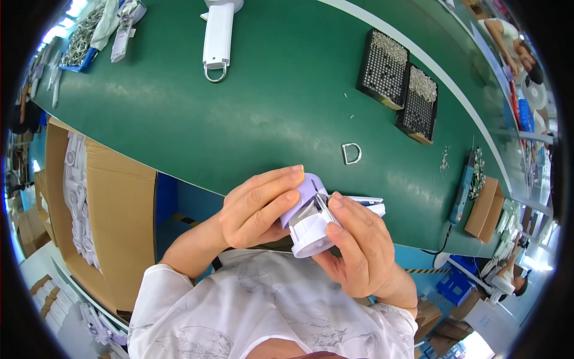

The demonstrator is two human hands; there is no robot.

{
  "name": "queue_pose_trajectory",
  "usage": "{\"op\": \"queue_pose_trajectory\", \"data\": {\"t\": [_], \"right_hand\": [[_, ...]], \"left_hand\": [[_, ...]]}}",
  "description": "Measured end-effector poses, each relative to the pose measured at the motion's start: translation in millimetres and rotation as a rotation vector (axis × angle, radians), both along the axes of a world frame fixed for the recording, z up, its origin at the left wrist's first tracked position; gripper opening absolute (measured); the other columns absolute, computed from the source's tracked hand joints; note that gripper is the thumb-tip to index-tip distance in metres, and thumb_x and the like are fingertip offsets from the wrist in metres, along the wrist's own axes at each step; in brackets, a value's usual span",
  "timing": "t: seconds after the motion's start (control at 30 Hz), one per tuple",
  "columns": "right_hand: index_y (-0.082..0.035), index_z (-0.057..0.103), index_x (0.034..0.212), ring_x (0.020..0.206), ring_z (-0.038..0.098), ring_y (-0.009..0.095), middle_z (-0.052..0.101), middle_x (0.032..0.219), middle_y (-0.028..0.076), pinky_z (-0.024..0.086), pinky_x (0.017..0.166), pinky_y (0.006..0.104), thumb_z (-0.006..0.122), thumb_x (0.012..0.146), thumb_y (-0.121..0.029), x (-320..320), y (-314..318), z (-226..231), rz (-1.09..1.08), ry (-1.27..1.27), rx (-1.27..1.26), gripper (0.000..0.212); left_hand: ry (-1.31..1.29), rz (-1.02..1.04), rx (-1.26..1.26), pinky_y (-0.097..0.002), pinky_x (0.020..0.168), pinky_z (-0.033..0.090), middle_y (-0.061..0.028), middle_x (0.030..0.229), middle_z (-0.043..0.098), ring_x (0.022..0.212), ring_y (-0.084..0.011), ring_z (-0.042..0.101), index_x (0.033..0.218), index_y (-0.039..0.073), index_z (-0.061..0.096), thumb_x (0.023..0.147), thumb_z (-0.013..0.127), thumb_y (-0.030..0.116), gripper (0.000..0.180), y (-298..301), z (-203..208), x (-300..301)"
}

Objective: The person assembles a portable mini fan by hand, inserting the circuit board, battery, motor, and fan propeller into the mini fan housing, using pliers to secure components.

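Note:
Close in front of my chest, my left hand is closed on a lavender plastic cover, its fingers over the outer face. The right hand grips a white plastic housing with a rounded end, thumb and fingers around its side. Cover and housing meet at an angle, with a gap between them where a thin metallic piece shows. A long white part juts out to the right behind my right fingers; whether it joins the housing is hidden. Just beyond the hands, a metal D-ring lies on the green table.
Two black trays of small metal fasteners stand at the far right. A blue electric screwdriver lies near loose screws and a small cardboard box. Far off rests a white device with a metal ring. On the left, a carton holds white parts.

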State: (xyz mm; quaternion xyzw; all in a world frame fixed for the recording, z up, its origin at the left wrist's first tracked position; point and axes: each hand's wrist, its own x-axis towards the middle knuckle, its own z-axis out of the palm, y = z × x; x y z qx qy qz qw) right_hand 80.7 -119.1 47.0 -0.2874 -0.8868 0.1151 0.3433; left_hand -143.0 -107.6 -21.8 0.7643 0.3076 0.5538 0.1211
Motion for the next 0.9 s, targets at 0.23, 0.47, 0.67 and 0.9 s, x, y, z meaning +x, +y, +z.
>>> {"op": "queue_pose_trajectory", "data": {"t": [0.23, 0.47, 0.67, 0.9], "right_hand": [[0.012, 0.060, 0.120, 0.103, 0.072, 0.045, 0.065, 0.121, 0.034, 0.063, 0.087, 0.0497, 0.082, 0.083, -0.004, -2.9, -0.4, 2.0, -0.017, 0.013, -0.015, 0.046], [0.013, 0.060, 0.119, 0.102, 0.072, 0.045, 0.065, 0.120, 0.034, 0.064, 0.086, 0.0499, 0.082, 0.083, -0.005, -4.1, -0.8, 3.9, -0.016, 0.008, -0.013, 0.045], [0.014, 0.060, 0.117, 0.102, 0.072, 0.045, 0.065, 0.118, 0.035, 0.064, 0.086, 0.0496, 0.083, 0.081, -0.003, -6.3, 0.7, 4.5, -0.032, 0.006, -0.008, 0.045], [0.013, 0.059, 0.123, 0.100, 0.072, 0.041, 0.067, 0.119, 0.033, 0.061, 0.085, 0.0429, 0.088, 0.074, -0.004, -3.9, 4.7, 16.5, -0.075, -0.050, -0.135, 0.060]], "left_hand": [[0.002, 0.002, 0.004, -0.0438, 0.085, 0.064, -0.0291, 0.119, 0.070, 0.105, -0.0428, 0.073, 0.121, -0.010, 0.064, 0.075, 0.085, 0.001, 0.052, 0.1, -1.2, -0.1], [0.000, -0.015, 0.008, -0.0436, 0.085, 0.064, -0.0291, 0.120, 0.070, 0.105, -0.0428, 0.073, 0.122, -0.010, 0.063, 0.074, 0.086, 0.001, 0.054, 0.7, -2.3, -1.5], [0.005, -0.010, -0.001, -0.0430, 0.084, 0.065, -0.0281, 0.120, 0.070, 0.104, -0.0424, 0.074, 0.123, -0.010, 0.063, 0.074, 0.086, 0.001, 0.055, 2.7, 1.6, -0.6], [-0.011, 0.024, -0.054, -0.0443, 0.085, 0.063, -0.0284, 0.120, 0.069, 0.104, -0.0410, 0.073, 0.120, -0.011, 0.065, 0.071, 0.088, 0.007, 0.058, 1.3, 2.7, 0.5]]}}
